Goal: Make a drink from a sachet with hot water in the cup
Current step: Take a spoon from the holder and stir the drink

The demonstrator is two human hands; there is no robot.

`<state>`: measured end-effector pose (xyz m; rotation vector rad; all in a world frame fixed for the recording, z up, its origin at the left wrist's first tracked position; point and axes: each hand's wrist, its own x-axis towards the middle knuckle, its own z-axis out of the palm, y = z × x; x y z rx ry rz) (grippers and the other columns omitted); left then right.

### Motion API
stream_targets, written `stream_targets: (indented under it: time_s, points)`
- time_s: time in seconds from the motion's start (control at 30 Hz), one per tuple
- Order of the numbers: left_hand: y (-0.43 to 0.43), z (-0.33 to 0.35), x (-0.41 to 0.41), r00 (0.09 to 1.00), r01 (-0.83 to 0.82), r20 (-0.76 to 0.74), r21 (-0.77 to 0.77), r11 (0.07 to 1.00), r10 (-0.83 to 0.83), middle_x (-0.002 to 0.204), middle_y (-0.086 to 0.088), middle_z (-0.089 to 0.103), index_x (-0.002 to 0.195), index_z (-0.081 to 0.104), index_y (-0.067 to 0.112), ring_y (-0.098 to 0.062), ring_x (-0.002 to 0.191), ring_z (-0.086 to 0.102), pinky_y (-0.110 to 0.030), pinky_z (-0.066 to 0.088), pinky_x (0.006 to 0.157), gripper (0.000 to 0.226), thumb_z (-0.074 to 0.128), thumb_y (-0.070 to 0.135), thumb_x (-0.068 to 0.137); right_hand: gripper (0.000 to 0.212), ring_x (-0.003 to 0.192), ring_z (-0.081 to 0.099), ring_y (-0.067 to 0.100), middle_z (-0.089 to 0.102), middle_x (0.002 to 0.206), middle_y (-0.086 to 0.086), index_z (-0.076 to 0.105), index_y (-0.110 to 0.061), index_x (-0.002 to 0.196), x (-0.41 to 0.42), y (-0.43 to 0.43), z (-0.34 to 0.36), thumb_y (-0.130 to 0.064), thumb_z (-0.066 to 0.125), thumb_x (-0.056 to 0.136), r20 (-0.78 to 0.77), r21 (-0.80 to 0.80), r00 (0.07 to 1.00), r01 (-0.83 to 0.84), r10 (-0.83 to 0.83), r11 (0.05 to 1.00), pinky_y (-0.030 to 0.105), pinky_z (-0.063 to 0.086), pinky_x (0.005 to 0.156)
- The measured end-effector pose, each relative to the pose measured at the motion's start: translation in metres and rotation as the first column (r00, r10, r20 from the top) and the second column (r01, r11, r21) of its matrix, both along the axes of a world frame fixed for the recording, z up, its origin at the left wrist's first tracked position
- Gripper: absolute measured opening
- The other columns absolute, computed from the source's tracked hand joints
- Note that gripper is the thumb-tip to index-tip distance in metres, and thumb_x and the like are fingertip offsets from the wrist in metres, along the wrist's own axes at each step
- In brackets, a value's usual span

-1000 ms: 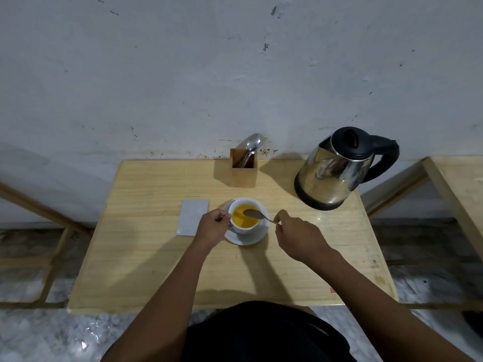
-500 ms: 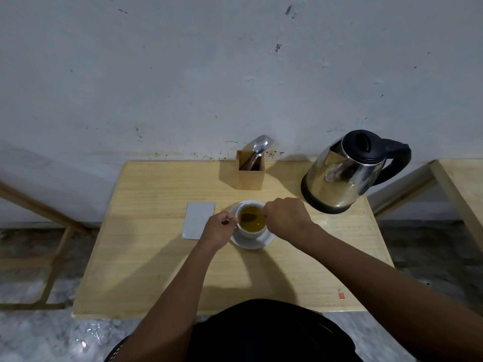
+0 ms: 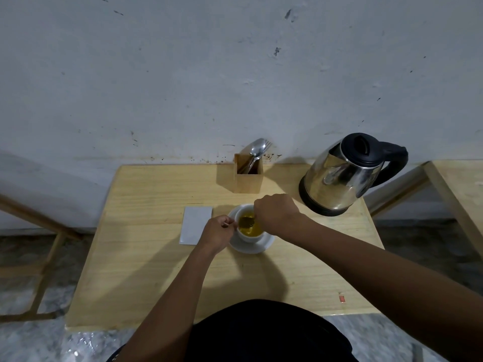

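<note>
A white cup (image 3: 248, 237) holding yellow liquid stands on a white saucer (image 3: 261, 247) in the middle of the wooden table (image 3: 156, 270). My right hand (image 3: 277, 212) hovers over the cup's far right rim, closed on a spoon (image 3: 247, 221) whose bowl dips into the drink. My left hand (image 3: 219, 232) pinches the cup's handle on its left side. A pale grey sachet (image 3: 194, 224) lies flat just left of the saucer. The steel kettle (image 3: 339, 178) with a black lid and handle stands at the back right.
A wooden cutlery holder (image 3: 248, 178) with a spoon and fork stands at the table's back edge against the grey wall. Another wooden table (image 3: 460, 194) is at the far right. A small red scrap (image 3: 341, 299) lies near the front right edge.
My right hand has swung from the cup's front right up over its far rim, lowering the spoon's bowl into the liquid. My left hand stays on the handle.
</note>
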<state>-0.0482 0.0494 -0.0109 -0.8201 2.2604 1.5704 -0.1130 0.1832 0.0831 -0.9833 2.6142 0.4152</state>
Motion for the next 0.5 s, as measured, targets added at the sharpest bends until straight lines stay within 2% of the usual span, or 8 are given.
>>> stream_targets:
  time_s: [0.1, 0.23, 0.43, 0.5]
  points:
    - [-0.0004, -0.0003, 0.0001, 1.0, -0.009, 0.0, 0.003, 1.0, 0.009, 0.086, -0.007, 0.065, 0.086, 0.067, 0.013, -0.02, 0.085, 0.059, -0.028, 0.044, 0.075, 0.014, 0.059, 0.023, 0.091, 0.018, 0.082, 0.061, 0.022, 0.067, 0.099, 0.005, 0.06, -0.012, 0.107, -0.006, 0.0026, 0.0011, -0.018, 0.047, 0.097, -0.026, 0.012, 1.0, 0.012, -0.012, 1.0, 0.031, 0.042, 0.065]
    - [-0.0004, 0.0006, -0.0006, 1.0, 0.002, 0.012, -0.014, 1.0, -0.002, 0.087, -0.007, 0.066, 0.086, 0.066, 0.014, -0.02, 0.083, 0.059, -0.027, 0.043, 0.072, 0.014, 0.059, 0.025, 0.091, 0.017, 0.073, 0.053, 0.02, 0.066, 0.097, 0.004, 0.061, -0.012, 0.107, -0.0089, 0.0063, 0.0049, -0.017, 0.049, 0.096, -0.022, 0.049, 1.0, 0.019, -0.018, 0.999, 0.03, 0.04, 0.063]
    - [0.0003, 0.0027, -0.0013, 1.0, 0.006, 0.026, -0.015, 1.0, -0.006, 0.096, -0.008, 0.067, 0.096, 0.068, 0.015, -0.025, 0.097, 0.063, -0.029, 0.046, 0.076, 0.013, 0.059, 0.022, 0.091, 0.024, 0.075, 0.053, 0.02, 0.058, 0.088, 0.003, 0.056, -0.012, 0.11, -0.0032, 0.0028, 0.0038, -0.027, 0.055, 0.092, 0.068, 0.022, 0.997, 0.032, -0.034, 0.999, 0.031, 0.042, 0.065]
    - [0.0003, 0.003, -0.0009, 1.0, 0.012, 0.023, -0.021, 1.0, -0.012, 0.095, -0.008, 0.068, 0.095, 0.068, 0.015, -0.025, 0.095, 0.064, -0.029, 0.046, 0.074, 0.013, 0.059, 0.023, 0.091, 0.022, 0.074, 0.052, 0.02, 0.062, 0.092, 0.004, 0.057, -0.011, 0.11, -0.002, 0.0011, 0.0022, -0.026, 0.053, 0.093, 0.052, -0.004, 0.998, 0.043, -0.042, 0.999, 0.031, 0.042, 0.064]
